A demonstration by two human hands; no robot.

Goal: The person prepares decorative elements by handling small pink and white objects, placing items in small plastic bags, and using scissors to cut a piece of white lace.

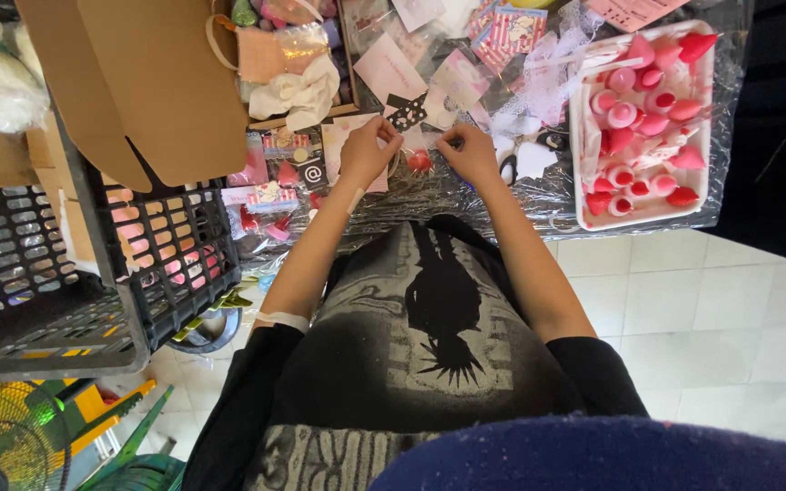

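Both hands pinched a small clear bag (414, 138): left hand (367, 150) gripped its left edge, right hand (470, 153) its right, fingers closed, red sponge (421, 162) hanging between.

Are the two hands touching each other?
Apart. The head view shows the left hand and right hand separated, with a small red sponge in the gap.

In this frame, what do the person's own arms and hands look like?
Both forearms are bare, with black sleeves pushed up above the elbows. The left hand has a pale adhesive strip at the wrist and another near the elbow. The right hand wears nothing visible.
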